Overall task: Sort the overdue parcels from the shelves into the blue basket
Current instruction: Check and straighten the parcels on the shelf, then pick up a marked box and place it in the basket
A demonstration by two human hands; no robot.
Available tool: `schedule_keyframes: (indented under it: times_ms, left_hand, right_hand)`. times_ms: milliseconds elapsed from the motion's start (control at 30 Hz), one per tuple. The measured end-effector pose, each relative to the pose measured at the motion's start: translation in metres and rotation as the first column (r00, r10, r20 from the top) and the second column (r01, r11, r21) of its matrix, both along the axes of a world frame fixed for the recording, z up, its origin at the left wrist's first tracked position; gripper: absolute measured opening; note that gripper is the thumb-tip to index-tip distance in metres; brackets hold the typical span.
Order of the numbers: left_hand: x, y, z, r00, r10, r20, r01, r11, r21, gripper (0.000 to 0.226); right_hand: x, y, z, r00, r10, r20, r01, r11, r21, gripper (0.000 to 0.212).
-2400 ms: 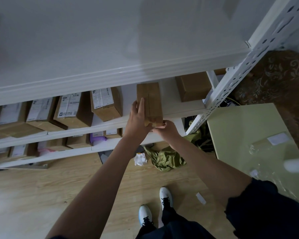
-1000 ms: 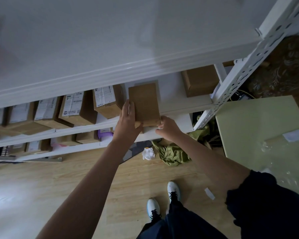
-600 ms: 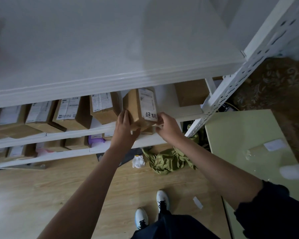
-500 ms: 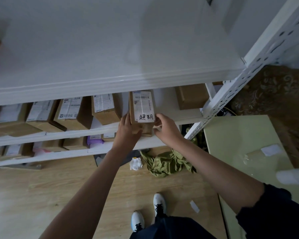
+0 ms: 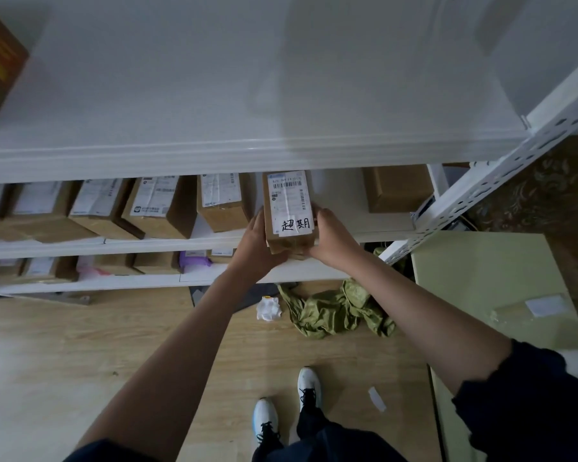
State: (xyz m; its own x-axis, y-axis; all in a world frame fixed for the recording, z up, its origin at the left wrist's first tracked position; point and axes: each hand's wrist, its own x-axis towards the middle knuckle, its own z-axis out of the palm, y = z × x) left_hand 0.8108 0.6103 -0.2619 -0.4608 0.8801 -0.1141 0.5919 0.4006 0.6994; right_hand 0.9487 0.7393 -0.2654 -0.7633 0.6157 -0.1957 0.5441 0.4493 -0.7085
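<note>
Cardboard parcel (image 5: 289,211) w/ label up, clasped betw. left hand (image 5: 259,243) & right hand (image 5: 331,236) fingers.

Cardboard parcel (image 5: 289,211); paper label (image 5: 287,201).

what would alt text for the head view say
Both hands, left hand and right hand, hold a labelled cardboard parcel marked with handwritten characters, at a white shelf lined with more parcels.

A brown cardboard parcel (image 5: 289,211) with a white shipping label, barcode and handwritten black characters faces up, clamped between the fingers (image 5: 260,219) on its left and right sides.
</note>
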Motion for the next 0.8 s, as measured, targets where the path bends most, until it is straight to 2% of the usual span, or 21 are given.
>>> schedule_keyframes:
  times_ms: [133, 267, 433, 533, 700, 800]
  left_hand:
    - [0.005, 0.005, 0.008, 0.991, -0.071, -0.11, 0.073, 0.997, 0.012, 0.1]
    - [0.014, -0.007, 0.002, 0.971, -0.115, -0.211, 0.132, 0.989, 0.064, 0.092]
    - [0.036, -0.053, -0.012, 0.968, -0.139, -0.211, 0.163, 0.981, 0.102, 0.095]
    - [0.047, -0.092, -0.011, 0.943, -0.183, -0.279, 0.234, 0.958, 0.164, 0.082]
    - [0.038, -0.167, 0.003, 0.963, -0.091, -0.252, 0.154, 0.958, 0.243, 0.078]
    - [0.019, -0.213, 0.015, 0.974, -0.019, -0.225, 0.083, 0.956, 0.28, 0.092]
  right_hand:
    - [-0.003, 0.001, 0.004, 0.999, -0.036, -0.033, 0.037, 0.999, 0.013, 0.095]
    - [0.018, -0.016, 0.009, 0.997, -0.051, -0.051, 0.056, 0.994, 0.094, 0.087]
    - [0.055, -0.07, 0.018, 0.998, -0.045, -0.051, 0.053, 0.983, 0.178, 0.105]
    - [0.066, -0.107, 0.025, 0.998, -0.021, -0.061, 0.032, 0.984, 0.178, 0.105]
    - [0.045, -0.174, 0.033, 0.998, 0.015, -0.058, -0.004, 0.984, 0.176, 0.111]
    - [0.018, -0.215, 0.042, 0.995, 0.068, -0.078, -0.053, 0.982, 0.183, 0.107]
